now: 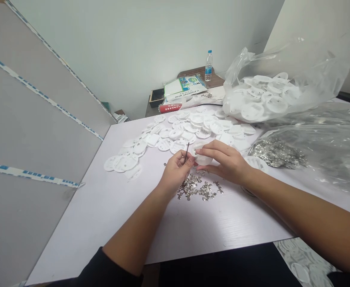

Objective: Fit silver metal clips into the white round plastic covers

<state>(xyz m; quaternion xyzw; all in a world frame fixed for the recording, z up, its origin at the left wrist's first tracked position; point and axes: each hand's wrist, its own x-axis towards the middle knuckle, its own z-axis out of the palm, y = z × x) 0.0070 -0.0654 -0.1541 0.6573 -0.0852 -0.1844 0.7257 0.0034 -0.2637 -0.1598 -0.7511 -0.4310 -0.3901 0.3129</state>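
Head view: gripping dark rod point(187, 148) and white disc point(205, 160)

Pinching the dark rod in the left hand point(176, 169); grasping the white disc in the right hand point(228, 161), beside the left fingertips. Showing metal parts point(190, 185) just below the fingers, piled white pieces point(165, 144) beyond.

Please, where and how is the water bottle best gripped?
I would grip the bottle around its labelled middle, since it stands upright and is round. Better come from the front left, over the flat packet; the bulging plastic bag crowds the right.
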